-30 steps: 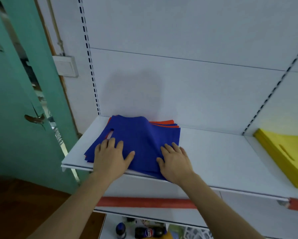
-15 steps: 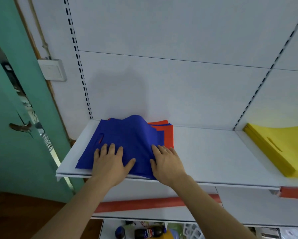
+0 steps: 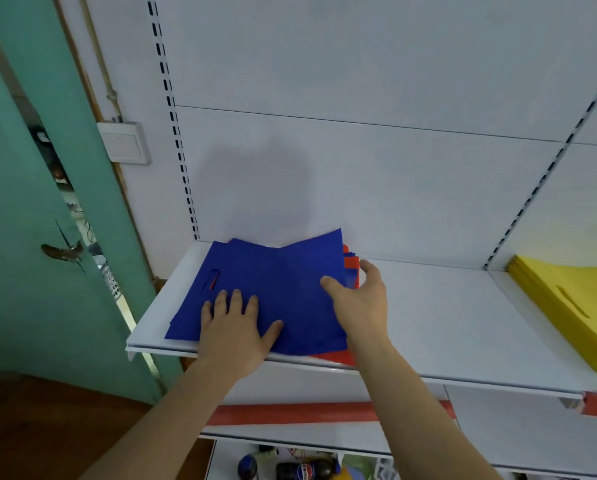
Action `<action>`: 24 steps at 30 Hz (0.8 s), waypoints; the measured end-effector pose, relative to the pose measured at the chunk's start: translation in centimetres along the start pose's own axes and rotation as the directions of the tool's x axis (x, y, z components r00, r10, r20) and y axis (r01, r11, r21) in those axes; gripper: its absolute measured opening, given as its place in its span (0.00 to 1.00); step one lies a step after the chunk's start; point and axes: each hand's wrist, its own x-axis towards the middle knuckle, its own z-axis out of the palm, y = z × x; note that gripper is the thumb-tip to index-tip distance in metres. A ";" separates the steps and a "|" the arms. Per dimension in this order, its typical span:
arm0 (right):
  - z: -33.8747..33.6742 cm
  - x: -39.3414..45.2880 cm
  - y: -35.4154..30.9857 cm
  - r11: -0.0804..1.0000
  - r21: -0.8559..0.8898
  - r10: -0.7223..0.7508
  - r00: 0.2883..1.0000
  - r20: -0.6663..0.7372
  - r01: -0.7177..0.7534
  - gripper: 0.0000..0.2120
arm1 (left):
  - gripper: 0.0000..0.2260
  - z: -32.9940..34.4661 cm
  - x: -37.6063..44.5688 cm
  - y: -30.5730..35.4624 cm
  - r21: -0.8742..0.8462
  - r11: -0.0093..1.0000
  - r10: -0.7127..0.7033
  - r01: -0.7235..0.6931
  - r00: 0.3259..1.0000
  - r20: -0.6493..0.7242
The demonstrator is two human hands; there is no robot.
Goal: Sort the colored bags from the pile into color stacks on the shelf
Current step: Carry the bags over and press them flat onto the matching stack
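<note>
we see our left hand (image 3: pixel 233 332) lying flat on the blue bags (image 3: pixel 273 289), fingers straight and a little spread, pressing down near the front edge of the pile. our right hand (image 3: pixel 359 303) is at the right side of the pile, with the thumb on top of the blue bags and the fingers curled round their right edge, so it pinches the top blue bags there. the far right corner of the blue bags is lifted up off the pile. under the blue ones we see red bags (image 3: pixel 351 268) peeking out at the right side and at the front corner. the pile sits on the left part of a wide white shelf (image 3: pixel 446 323). far to the right on the same shelf is a stack of yellow bags (image 3: pixel 574 303), well apart from the pile. behind it all is a white back wall with rows of little slots. to the left is a green door (image 3: pixel 20 237) and a white light switch (image 3: pixel 124 143). down below is a red strip (image 3: pixel 307 412), and under that some bottles (image 3: pixel 302 471).
</note>
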 end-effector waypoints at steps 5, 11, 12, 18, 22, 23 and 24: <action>0.2 1.5 -0.5 0.984 0.025 0.174 0.978 0.115 -0.178 0.14 | 0.43 0.0 -0.2 0.3 -0.037 0.999 0.004 -0.004 1.000 -0.002; 0.3 1.9 0.1 0.744 -0.643 -0.091 0.981 0.171 0.181 0.05 | 0.35 -1.0 0.7 -1.0 -0.145 0.985 0.076 -0.094 0.989 -0.124; -0.1 1.8 0.1 0.740 -0.641 -0.117 0.978 0.173 0.202 0.05 | 0.32 -1.3 1.2 -1.7 -0.175 0.979 0.074 -0.102 0.984 -0.160; -3.1 0.1 0.7 0.885 -0.381 -0.275 0.961 0.041 0.269 0.09 | 0.27 -2.9 4.9 -5.2 -0.567 0.820 -0.091 -0.084 0.958 -0.274; -4.7 -1.4 1.5 0.932 -0.219 -0.320 0.939 -0.124 0.289 0.05 | 0.22 -4.3 6.4 -4.9 -0.955 0.296 -0.205 -0.029 0.974 -0.093; -5.1 -1.6 1.6 0.934 -0.198 -0.331 0.929 -0.162 0.298 0.04 | 0.20 -4.8 6.6 -4.7 -0.973 0.220 -0.216 -0.071 0.969 -0.120; -5.4 -1.8 1.7 0.936 -0.174 -0.339 0.919 -0.202 0.307 0.03 | 0.15 -5.2 6.8 -4.4 -0.972 0.195 -0.220 -0.130 0.960 -0.172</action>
